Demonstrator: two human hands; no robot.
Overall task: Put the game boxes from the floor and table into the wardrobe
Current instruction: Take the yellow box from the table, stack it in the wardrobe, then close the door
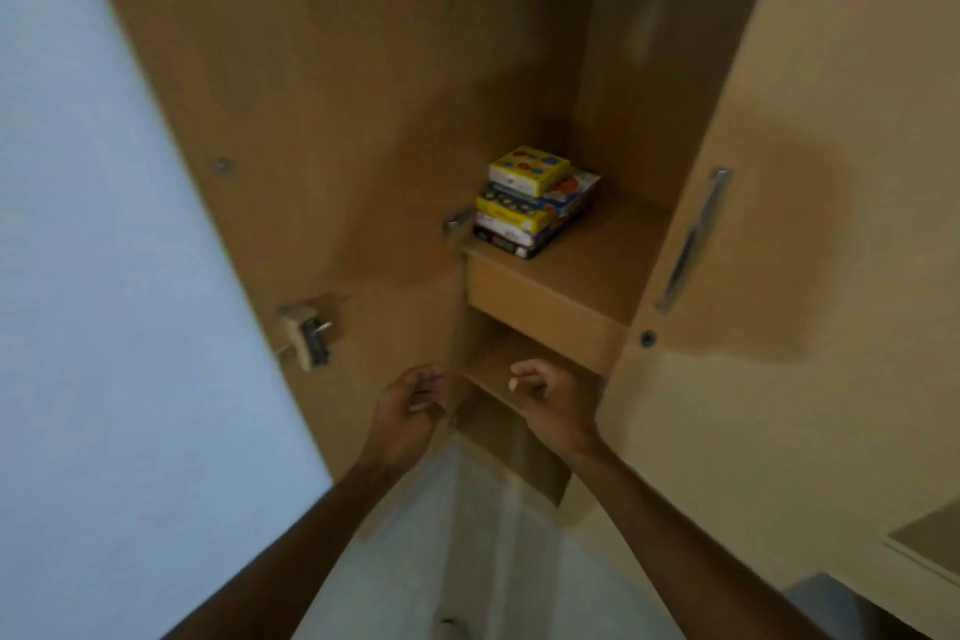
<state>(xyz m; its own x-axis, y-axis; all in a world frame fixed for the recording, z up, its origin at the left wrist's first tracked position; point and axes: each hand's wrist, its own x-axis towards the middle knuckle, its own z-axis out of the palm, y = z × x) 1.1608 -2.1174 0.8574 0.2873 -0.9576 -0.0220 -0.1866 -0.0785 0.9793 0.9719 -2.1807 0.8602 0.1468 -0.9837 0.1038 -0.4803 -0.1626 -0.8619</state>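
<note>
While the left hand (410,405) and right hand (550,398) hover loosely curled, empty, about five game boxes (532,203) sit stacked mid-frame on one shelf (597,260).

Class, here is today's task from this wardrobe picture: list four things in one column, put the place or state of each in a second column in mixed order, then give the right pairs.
Column one
1. stack of game boxes
2. long metal handle
3. lock
4. left hand

Column two
a. on the right-hand door
b. holds nothing, fingers loosely curled
c. on the wardrobe shelf
d. on the open left-hand door

Pairs: 1-c, 2-a, 3-d, 4-b
</note>
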